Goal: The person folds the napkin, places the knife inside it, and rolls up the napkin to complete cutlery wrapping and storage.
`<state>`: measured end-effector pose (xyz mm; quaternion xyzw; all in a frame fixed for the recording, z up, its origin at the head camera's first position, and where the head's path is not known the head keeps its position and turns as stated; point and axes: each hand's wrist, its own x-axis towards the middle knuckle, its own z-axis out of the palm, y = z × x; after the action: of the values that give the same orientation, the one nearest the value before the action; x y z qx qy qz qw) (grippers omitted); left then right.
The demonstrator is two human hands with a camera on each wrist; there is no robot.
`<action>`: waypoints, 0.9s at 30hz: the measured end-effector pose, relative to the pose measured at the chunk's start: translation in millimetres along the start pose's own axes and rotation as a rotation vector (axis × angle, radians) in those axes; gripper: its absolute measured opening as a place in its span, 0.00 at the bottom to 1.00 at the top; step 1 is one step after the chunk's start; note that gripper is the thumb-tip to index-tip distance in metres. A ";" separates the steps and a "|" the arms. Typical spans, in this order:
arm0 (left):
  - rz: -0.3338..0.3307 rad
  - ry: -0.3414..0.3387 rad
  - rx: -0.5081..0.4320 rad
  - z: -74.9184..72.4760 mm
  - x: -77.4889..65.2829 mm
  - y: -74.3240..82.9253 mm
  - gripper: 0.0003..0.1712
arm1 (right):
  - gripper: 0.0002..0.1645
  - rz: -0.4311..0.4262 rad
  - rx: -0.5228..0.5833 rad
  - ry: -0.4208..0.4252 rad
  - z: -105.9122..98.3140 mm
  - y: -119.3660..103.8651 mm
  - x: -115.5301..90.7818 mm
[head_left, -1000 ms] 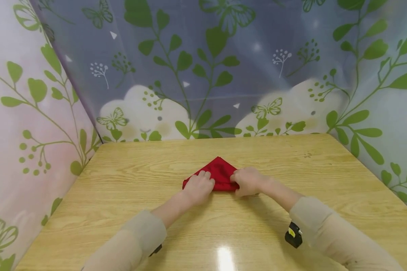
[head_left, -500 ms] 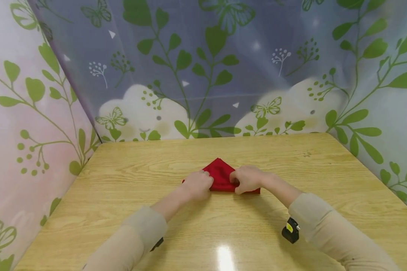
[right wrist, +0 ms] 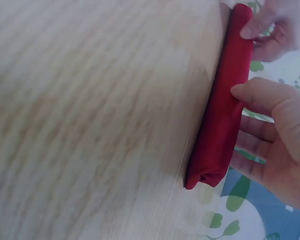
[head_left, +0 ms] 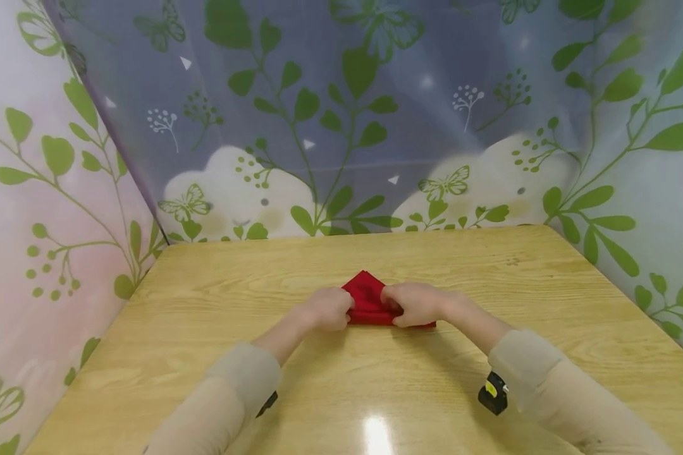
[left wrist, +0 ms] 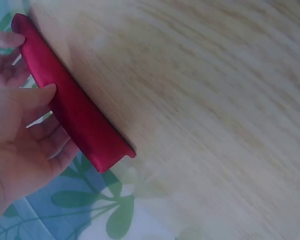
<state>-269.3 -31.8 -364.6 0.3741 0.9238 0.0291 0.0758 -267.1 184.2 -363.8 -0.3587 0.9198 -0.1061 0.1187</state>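
Observation:
A red cloth [head_left: 367,291] lies on the wooden table in front of me, its far part flat and ending in a pointed corner. Its near edge is rolled into a long, flattish band, seen lengthwise in the left wrist view as the rolled cloth [left wrist: 80,115]. My left hand [head_left: 329,308] grips the band left of its middle, thumb on the near face and fingers over the top. To the right of it, my right hand [head_left: 418,303] pinches the same band in a like way. One end of the rolled cloth [right wrist: 210,165] shows loose folds in the right wrist view.
The wooden table [head_left: 216,278] carries a bright light reflection near its front. A patterned backdrop [head_left: 353,114] with leaves and butterflies stands behind and at both sides. Black wrist devices, such as the right camera [head_left: 492,393], hang under the sleeves.
The left hand has shifted a little over the cloth and its fingers now curl round the band. The cloth's right end shows beyond the right hand. The flat triangle looks smaller.

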 end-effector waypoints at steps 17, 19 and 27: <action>-0.026 -0.092 -0.046 0.0 5.0 -3.0 0.10 | 0.19 -0.049 -0.445 0.329 27.8 -25.7 -4.8; -0.035 -0.107 -0.053 -0.9 5.3 -3.0 0.09 | 0.18 -0.059 -0.478 0.359 31.2 -25.9 -4.5; -0.056 -0.113 -0.086 -1.2 5.6 -4.9 0.01 | 0.09 -0.003 -0.523 0.348 36.6 -23.6 -0.9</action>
<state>-276.8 -31.3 -364.6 0.3456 0.9260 0.0455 0.1447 -240.7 163.8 -391.8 -0.3547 0.9219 0.0740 -0.1371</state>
